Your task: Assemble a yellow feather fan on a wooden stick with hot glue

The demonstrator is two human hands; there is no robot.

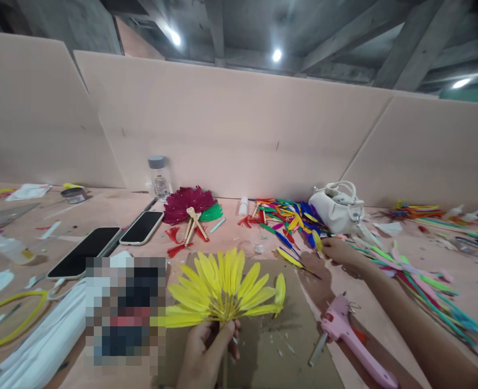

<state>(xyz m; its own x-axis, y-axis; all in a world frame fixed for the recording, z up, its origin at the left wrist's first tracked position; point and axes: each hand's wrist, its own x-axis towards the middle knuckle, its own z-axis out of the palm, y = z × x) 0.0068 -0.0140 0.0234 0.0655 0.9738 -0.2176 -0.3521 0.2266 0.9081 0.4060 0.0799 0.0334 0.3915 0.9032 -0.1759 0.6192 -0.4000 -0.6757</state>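
My left hand (212, 348) is closed around the thin handle of a yellow feather fan (226, 286). The fan's feathers spread in a half circle above a brown cardboard sheet (287, 356). Beside the fan's right end is a loose yellow feather (279, 292). Stretched forward to the right, my right hand (340, 253) is at the edge of a pile of coloured feathers (290, 216). Its fingertips are closed on a yellow feather (317, 241); part of the grip is hidden. A pink glue gun (350, 337) lies between my right arm and the cardboard.
Behind the cardboard are a dark red feather fan (190, 205), a bottle (158, 178) and a white handbag (338, 208). Two phones (87, 251) lie left. Coloured strips (421, 281) lie beneath and beyond my right arm. Pale panels (223, 124) wall off the table's back.
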